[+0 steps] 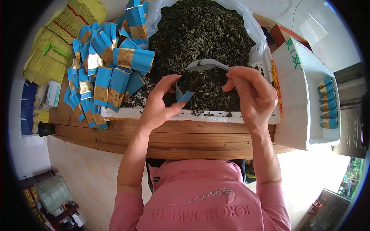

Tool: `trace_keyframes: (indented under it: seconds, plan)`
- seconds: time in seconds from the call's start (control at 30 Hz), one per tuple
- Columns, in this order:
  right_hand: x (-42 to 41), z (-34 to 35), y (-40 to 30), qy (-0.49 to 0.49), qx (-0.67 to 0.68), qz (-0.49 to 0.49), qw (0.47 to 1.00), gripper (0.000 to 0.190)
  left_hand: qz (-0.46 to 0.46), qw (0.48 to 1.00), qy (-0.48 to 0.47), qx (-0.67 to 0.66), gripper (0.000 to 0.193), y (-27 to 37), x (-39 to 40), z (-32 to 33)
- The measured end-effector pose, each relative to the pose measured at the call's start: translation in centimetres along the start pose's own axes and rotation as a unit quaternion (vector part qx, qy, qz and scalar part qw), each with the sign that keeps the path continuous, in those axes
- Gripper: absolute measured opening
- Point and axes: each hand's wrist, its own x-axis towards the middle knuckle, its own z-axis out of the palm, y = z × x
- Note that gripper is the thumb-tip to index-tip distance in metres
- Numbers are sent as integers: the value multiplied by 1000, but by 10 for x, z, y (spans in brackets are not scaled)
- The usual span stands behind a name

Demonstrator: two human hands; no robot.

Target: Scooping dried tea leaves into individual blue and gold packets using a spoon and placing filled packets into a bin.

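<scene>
My left hand (160, 101) holds an opened blue packet (183, 96), with dark leaf at its mouth, above the front of a heap of dried leaves (202, 34) that look like tea. In my right hand (254, 95), pinched by its end between thumb and fingers, is a translucent plastic scoop or spoon (206, 64); its bowl points left, just above the packet. The heap lies on clear plastic sheeting (254, 31) in a white foam tray (214, 117). To the left is a loose pile of blue and gold packets (133, 57).
Stacks of yellow paper packets (47, 55) stand far left, a green clip (56, 49) on them. A small black cup (46, 129) sits at the left edge of the wooden table (173, 138). On the right, a white foam box (292, 95) holds several filled blue packets (328, 106) in a row.
</scene>
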Motion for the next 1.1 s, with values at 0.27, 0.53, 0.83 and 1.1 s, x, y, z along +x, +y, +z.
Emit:
trace_keyframes:
  seconds: [0.27,0.53,0.83,1.1]
  plan:
    - [8,-6,3,11,-80,-147,986,19,-14,999,2,31,60,5,1,-2]
    - [-2,-4,3,45,-33,-50,997,14,-15,1000,6,-4,58,0,1,-2]
    - [-24,-22,57,37,-243,181,952,17,2,996,46,-74,59,3,-1,-4]
    - [3,-35,9,-18,-171,-29,985,23,-62,978,-46,-196,82,27,10,1]
